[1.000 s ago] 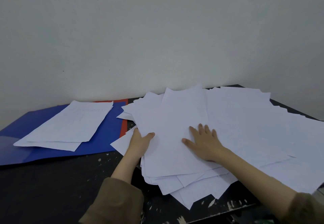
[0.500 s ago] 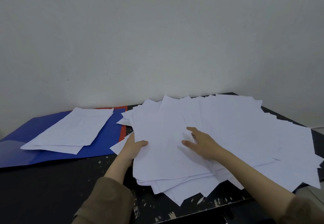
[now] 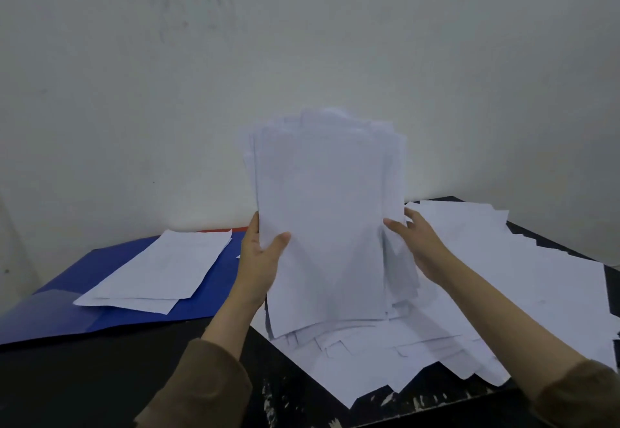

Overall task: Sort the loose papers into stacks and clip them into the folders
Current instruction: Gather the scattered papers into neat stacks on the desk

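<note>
At centre frame, both hands are holding a sheaf of papers [image 3: 322, 219] upright, long axis running vertical, bottom edge sitting on or just above the loose pile [image 3: 503, 293] at lower right; can't tell which. Left hand [image 3: 260, 260] is gripping the sheaf's left edge, thumb curled over the front face, fingers hidden behind. Right hand [image 3: 419, 246] is bracing the right edge w/ thumb on the front; its other fingers are mostly hidden behind the sheets, so whether they're curled isn't clear. Top edges are looking ragged and blurred, so sheets aren't squared yet.

Blue folder [image 3: 84, 293] is lying open at left of frame on the dark surface [image 3: 100, 377], already carrying a small stack [image 3: 161, 270]; a red folder edge [image 3: 221, 229] is peeking out behind it. Folder is lying to the left of the sheaf, left hand nearer to it. Probably the next bit is tapping the sheaf square, then swinging it leftward and laying it flat, long axis matching the stack there. Risk: loose sheets slipping out.
</note>
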